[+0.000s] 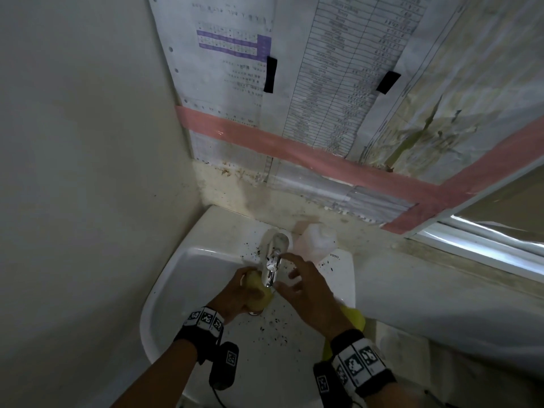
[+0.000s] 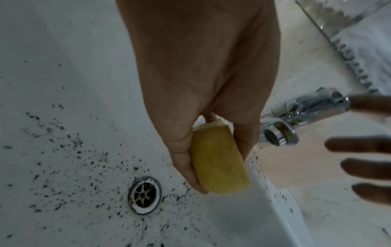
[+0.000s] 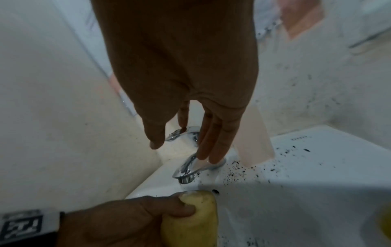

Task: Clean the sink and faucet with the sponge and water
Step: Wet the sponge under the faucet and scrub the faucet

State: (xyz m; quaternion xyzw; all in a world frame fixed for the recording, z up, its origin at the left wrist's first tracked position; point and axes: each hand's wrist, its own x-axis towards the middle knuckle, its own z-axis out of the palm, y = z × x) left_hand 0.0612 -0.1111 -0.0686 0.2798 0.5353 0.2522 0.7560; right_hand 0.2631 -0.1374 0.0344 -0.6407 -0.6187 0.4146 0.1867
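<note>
Your left hand [image 2: 196,93] grips the sponge [image 2: 220,162] beside the faucet [image 1: 272,265] spout. Your right hand [image 1: 306,290], fingers spread, reaches the lever. No water runs: open the lever, wet the sponge.

Glossy chrome faucet [image 1: 273,266] — porous sponge [image 2: 220,160]

Both forearms bare — each wrist wears a black strap [image 1: 203,338] carrying white blocks printed with black square codes [image 1: 357,362].

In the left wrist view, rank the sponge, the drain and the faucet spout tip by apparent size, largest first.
1. sponge
2. drain
3. faucet spout tip
The sponge sits nearest the camera, which exaggerates it.
</note>
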